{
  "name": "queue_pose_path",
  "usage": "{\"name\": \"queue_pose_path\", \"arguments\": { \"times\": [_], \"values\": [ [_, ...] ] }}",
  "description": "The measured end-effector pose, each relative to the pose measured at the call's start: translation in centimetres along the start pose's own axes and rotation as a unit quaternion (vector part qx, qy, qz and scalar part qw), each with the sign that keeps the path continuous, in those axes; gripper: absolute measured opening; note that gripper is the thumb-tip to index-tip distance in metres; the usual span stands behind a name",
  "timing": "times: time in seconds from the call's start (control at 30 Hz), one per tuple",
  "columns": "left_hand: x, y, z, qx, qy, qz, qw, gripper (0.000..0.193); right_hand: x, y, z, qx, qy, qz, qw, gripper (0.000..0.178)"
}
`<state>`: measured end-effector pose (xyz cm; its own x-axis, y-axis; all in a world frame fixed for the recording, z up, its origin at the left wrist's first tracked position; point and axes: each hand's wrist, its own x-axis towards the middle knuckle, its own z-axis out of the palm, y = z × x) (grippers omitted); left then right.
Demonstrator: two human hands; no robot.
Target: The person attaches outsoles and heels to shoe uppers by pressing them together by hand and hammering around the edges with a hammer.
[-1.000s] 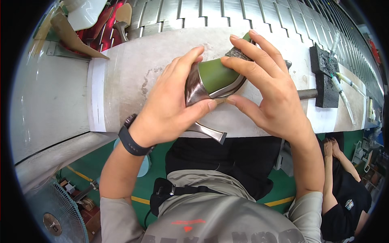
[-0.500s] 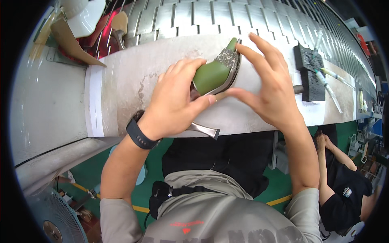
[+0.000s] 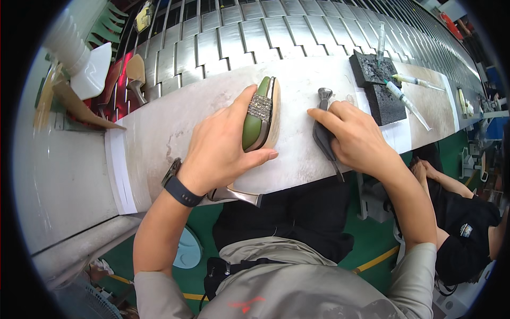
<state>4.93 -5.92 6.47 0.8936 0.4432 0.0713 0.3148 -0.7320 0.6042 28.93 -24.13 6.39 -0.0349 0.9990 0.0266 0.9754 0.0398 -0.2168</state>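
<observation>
A green high-heeled shoe [image 3: 253,131] with a glittery band across it is in my left hand [image 3: 215,143]. My fingers wrap its far side and my thumb presses near the sole. The pale sole faces right, and the metallic heel [image 3: 239,196] juts out below my wrist toward the table's near edge. My right hand [image 3: 357,133] is closed on a dark metal hammer [image 3: 322,135] with a round, shiny striking face and a thin tapering end. Its handle is hidden under my fingers. Shoe and hammer are apart, with bare table between them.
A black block [image 3: 374,87] holding syringes stands at the right of the work table [image 3: 175,122]. Behind runs a slatted metal conveyor [image 3: 249,37] with shoe parts [image 3: 135,74] at left. A person [image 3: 462,228] sits at the right.
My right hand has left the shoe and taken hold of the hammer on its right. The shoe has turned more upright in my left hand, its sole now facing right.
</observation>
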Motion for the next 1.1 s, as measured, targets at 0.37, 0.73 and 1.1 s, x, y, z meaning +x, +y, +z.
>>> {"name": "queue_pose_path", "arguments": {
  "times": [0.37, 0.73, 1.1],
  "values": [
    [0.0, -0.1, -0.3, 0.001, -0.022, -0.036, 0.999, 0.108, 6.2, -1.8, -3.2, 0.607, 0.158, 0.134, 0.768, 0.034],
    [-0.2, -0.9, -0.1, -0.011, 0.015, -0.005, 1.000, 0.105, 6.4, -4.8, -4.6, 0.543, -0.001, 0.182, 0.820, 0.037],
    [-0.8, -1.0, -0.7, 0.011, 0.021, 0.008, 1.000, 0.104, 6.4, -5.6, -2.6, 0.580, 0.093, 0.156, 0.794, 0.024]
  ]
}}
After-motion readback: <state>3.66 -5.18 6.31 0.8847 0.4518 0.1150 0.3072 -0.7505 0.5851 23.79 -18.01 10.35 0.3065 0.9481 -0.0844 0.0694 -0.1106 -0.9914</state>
